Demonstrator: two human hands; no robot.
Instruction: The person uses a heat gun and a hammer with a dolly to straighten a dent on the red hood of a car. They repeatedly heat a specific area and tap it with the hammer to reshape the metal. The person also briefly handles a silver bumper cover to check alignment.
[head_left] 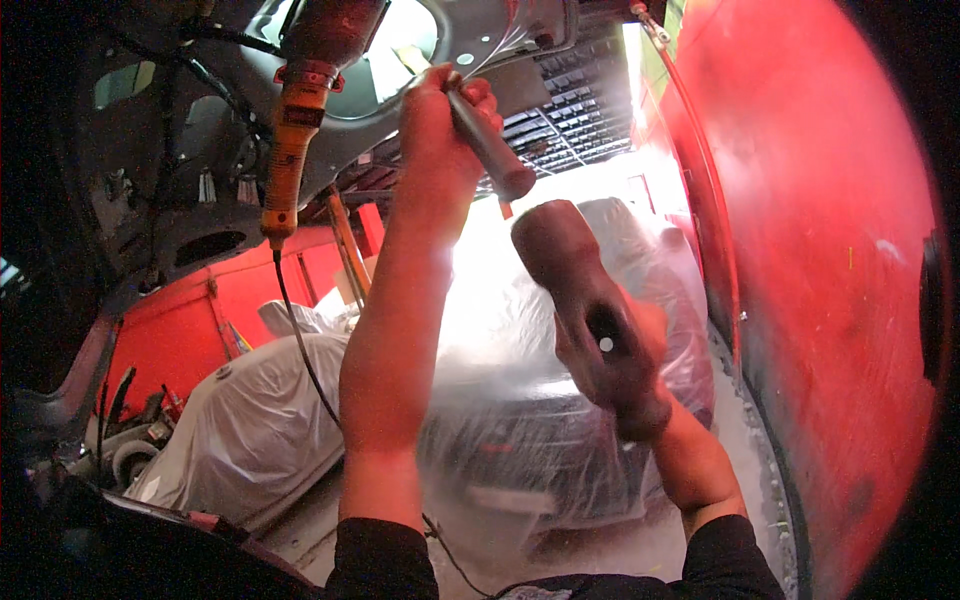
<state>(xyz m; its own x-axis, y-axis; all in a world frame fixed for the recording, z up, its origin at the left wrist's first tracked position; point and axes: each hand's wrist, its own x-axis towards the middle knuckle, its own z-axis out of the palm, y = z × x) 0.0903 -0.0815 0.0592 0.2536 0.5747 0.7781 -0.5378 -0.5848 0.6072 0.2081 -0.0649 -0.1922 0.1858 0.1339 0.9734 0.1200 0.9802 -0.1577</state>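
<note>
Raised up in front of me, my left hand (437, 115) is closed round a short, thick metal bar (492, 150). The bar's blunt end points down and to the right. Its other end lies toward the dark car body panel (370, 135) overhead, but whether the two touch I cannot tell. Lower and to the right, my right hand (648, 335) grips a heavy hammer (562, 250), whose handle is mostly hidden behind the head. A small gap shows between the hammer's face and the bar's end.
Left of my left arm hangs an orange-handled corded lamp or tool (293, 160), its black cable (300, 350) trailing down. Plastic sheeting covers a vehicle (540, 440) ahead and another covered shape (250, 420) on the left. A red wall (820, 250) stands close on the right.
</note>
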